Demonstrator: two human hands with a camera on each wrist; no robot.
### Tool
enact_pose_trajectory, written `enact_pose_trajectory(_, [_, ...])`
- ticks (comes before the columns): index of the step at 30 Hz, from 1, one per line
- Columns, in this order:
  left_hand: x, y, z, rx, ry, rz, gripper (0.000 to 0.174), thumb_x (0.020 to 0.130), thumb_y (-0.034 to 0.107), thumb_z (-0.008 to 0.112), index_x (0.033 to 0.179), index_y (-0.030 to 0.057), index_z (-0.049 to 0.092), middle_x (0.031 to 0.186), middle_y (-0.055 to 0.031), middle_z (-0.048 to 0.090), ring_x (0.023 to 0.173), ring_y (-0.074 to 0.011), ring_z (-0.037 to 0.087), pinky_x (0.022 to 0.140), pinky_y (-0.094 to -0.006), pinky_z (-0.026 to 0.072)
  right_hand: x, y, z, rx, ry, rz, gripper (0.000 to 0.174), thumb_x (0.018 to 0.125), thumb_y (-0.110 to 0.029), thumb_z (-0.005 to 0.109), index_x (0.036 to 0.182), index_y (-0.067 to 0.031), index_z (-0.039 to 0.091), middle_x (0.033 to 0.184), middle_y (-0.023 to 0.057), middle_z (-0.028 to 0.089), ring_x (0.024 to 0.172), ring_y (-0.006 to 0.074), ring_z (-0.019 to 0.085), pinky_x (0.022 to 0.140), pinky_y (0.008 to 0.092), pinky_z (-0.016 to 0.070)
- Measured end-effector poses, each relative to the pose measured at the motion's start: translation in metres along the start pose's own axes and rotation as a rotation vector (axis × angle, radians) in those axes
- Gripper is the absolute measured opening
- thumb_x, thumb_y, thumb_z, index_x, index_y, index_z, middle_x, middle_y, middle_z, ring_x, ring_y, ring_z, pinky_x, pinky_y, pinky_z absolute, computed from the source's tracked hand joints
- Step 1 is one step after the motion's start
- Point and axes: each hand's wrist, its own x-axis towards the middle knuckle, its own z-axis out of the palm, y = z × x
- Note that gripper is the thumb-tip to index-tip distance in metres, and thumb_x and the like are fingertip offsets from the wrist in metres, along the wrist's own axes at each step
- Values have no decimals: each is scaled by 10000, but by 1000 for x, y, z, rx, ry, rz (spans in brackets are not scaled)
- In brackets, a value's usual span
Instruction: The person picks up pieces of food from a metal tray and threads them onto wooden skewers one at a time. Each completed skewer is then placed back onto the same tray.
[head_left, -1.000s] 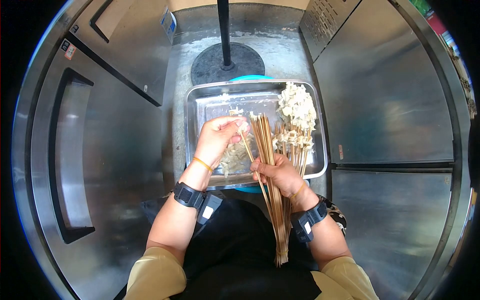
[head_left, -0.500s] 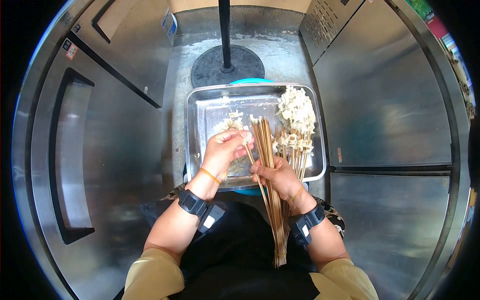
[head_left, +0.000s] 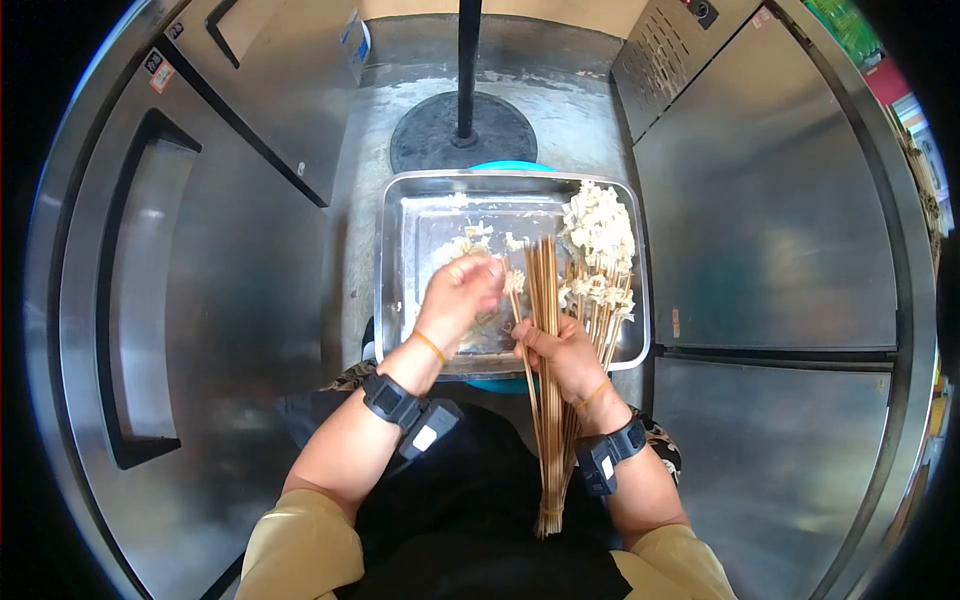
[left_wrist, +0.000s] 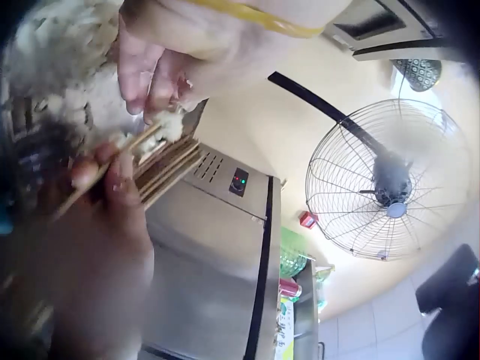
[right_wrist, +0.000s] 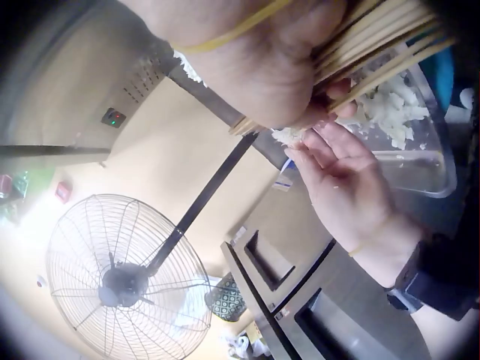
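My right hand [head_left: 566, 362] grips a thick bundle of thin wooden skewers [head_left: 552, 450], tips up. One skewer [head_left: 528, 370] stands apart on the bundle's left side, held between thumb and fingers. A ragged white food piece [head_left: 514, 283] sits on its tip. Just left of that piece is my left hand [head_left: 455, 300], its fingers loosely bent with nothing seen between them. Both hands are over a metal tray [head_left: 384, 240]. Loose white food pieces [head_left: 470, 243] lie in it, partly hidden behind the left hand. Loaded skewers [head_left: 603, 290] rest in the tray's right side.
A heap of white food [head_left: 598, 222] fills the tray's back right corner. Something turquoise [head_left: 512, 166] shows under the tray. Behind stands a black pole on a round base [head_left: 462, 135]. Steel cabinets [head_left: 250, 300] flank both sides. The wrist views show a wire fan [left_wrist: 390, 180].
The left fingers pinched the white piece at the skewer tip earlier; now they have come away to the left, leaving it on the skewer. The right hand keeps its grip on the bundle.
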Motion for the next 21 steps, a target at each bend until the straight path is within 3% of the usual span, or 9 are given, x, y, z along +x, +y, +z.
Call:
enact_pose_trajectory(1, [8,2,-7,13,7,19,157,869,155,584,986,58,623,927,-44,658,813,-129,616,719,-235,470,-1,-2,0,-3,11,-6,75,847,-126,604,843,-55,581,655,18,592,525,56,473,497,180,374])
enact_pose_trajectory(4, [33,2,-31,469,124,357,174,857,158,592,987,47,623,946,-47,664,820,-152,621,739,-248,479,-3,-7,0,-18,29,-24,88,840,-137,618,828,-56,587,653,21,589,533,62,472,506,184,372])
enact_pose_trajectory(5, [35,0,-34,517,149,335,192,822,145,605,988,51,629,1036,-72,642,946,-215,599,846,-308,458,-5,-7,-1,-26,25,-28,89,840,-139,619,828,-56,588,655,21,590,537,62,473,510,183,373])
enact_pose_trajectory(8, [37,2,-22,1076,185,748,265,781,136,618,1044,103,626,1156,-98,581,1113,-291,502,948,-359,394,-7,-7,-2,-8,-1,-41,92,840,-139,618,830,-52,592,662,23,592,543,61,473,515,182,372])
enact_pose_trajectory(9, [37,0,-15,1119,139,697,355,746,130,631,1100,153,610,1297,-93,471,1229,-335,366,1036,-426,286,-7,-7,-2,5,-8,-44,92,840,-139,618,831,-50,594,665,23,592,543,61,472,515,182,372])
enact_pose_trajectory(13, [47,-14,2,1372,96,685,413,744,109,621,1146,196,580,1367,-68,383,1275,-329,303,1059,-507,209,-7,-6,-3,-28,-35,-40,95,849,-143,605,843,-50,590,669,21,600,533,60,471,505,183,369])
enact_pose_trajectory(16, [56,-20,-4,1397,54,688,387,711,150,665,1094,181,617,1302,-71,445,1255,-313,331,1060,-484,209,-4,-2,-3,-1,-28,-26,104,842,-145,618,847,-43,599,672,24,594,542,64,475,516,184,375])
enact_pose_trajectory(17, [58,-20,-7,1372,28,696,268,727,153,639,995,163,655,1201,-67,504,1200,-291,388,1008,-450,293,-4,-3,-3,-2,-35,-19,100,841,-139,617,844,-41,601,672,25,594,539,64,476,514,186,377])
enact_pose_trajectory(21, [41,3,-3,1580,-23,343,148,751,153,598,879,139,671,1061,-72,558,1102,-268,471,880,-426,401,-1,-5,-3,11,-43,-21,94,840,-130,616,866,-45,586,669,27,594,534,64,478,511,189,381])
